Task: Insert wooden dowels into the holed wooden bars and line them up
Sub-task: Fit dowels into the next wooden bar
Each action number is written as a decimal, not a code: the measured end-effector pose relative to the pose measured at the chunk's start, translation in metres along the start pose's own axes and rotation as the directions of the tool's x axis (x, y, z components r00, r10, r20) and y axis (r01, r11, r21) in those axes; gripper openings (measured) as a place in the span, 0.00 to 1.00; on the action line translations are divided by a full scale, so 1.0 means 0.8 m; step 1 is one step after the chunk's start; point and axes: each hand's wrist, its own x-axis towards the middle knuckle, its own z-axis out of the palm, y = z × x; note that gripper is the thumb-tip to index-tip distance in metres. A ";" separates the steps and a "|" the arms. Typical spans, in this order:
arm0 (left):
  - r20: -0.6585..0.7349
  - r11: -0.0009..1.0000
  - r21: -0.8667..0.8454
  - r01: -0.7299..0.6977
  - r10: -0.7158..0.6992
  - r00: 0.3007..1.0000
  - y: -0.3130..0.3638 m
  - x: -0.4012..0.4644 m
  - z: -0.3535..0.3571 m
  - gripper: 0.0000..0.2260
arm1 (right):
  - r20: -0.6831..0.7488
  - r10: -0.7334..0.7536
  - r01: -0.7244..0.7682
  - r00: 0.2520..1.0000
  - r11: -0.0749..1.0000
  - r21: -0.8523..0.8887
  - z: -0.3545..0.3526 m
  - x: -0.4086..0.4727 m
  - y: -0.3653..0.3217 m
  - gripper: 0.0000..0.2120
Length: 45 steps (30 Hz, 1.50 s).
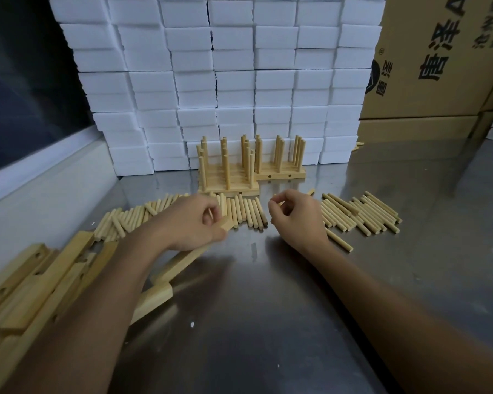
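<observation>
Left hand (195, 220) grips end of bare holed bar (182, 261) on steel table (268, 322); right hand (295, 216) curled, fingertips pinched, contents unclear. Loose dowels (245, 211) just beyond; finished bars (231, 177) behind. We advise: steady bar flat, seat dowel upright.

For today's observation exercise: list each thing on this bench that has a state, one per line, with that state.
Finished bars: upright dowels inserted, lined up against the foam blocks.
Loose dowels: lying flat, uninserted.
Empty bars: piled flat, holes unfilled.
Left hand: grips one bar.
Right hand: fingers curled; contents unclear.
</observation>
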 end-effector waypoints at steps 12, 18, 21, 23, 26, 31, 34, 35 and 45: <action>-0.307 0.912 -0.138 -0.386 0.331 0.892 0.019 0.003 0.009 0.12 | -0.011 0.011 -0.011 1.000 1.000 0.015 0.001 0.002 0.002 0.03; -0.336 0.833 -0.410 -0.371 0.240 0.911 0.028 0.002 0.024 0.09 | -0.014 0.010 -0.010 1.000 1.000 0.010 0.001 0.002 0.002 0.04; -0.351 0.792 -0.520 -0.319 0.142 0.926 0.028 0.005 0.043 0.08 | -0.013 0.015 -0.015 1.000 1.000 0.007 0.000 0.002 0.001 0.05; -0.334 0.746 -0.617 -0.250 0.040 0.942 0.028 0.007 0.056 0.08 | -0.010 0.021 -0.021 1.000 1.000 0.009 0.000 0.002 0.000 0.06; -0.208 0.547 -0.830 -0.107 -0.126 0.970 0.031 0.010 0.068 0.10 | -0.015 0.025 -0.025 1.000 1.000 0.016 0.000 0.002 -0.001 0.05; -0.096 0.343 -0.938 -0.049 -0.124 0.988 0.036 0.012 0.081 0.13 | -0.051 -0.003 0.002 0.999 1.000 -0.027 0.000 0.001 -0.003 0.03; -0.139 0.349 -0.935 -0.059 -0.209 0.968 0.031 0.013 0.087 0.09 | -0.013 -0.063 0.061 0.998 0.990 -0.124 0.001 -0.001 -0.005 0.02; -0.159 0.359 -0.931 -0.065 -0.240 0.958 0.029 0.013 0.089 0.07 | 0.023 -0.087 0.090 0.996 0.982 -0.164 0.002 -0.002 -0.007 0.04; -0.137 0.236 -0.969 -0.067 -0.292 0.947 0.018 0.015 0.090 0.07 | 0.200 -0.059 0.144 0.978 0.885 -0.442 0.006 0.000 -0.011 0.11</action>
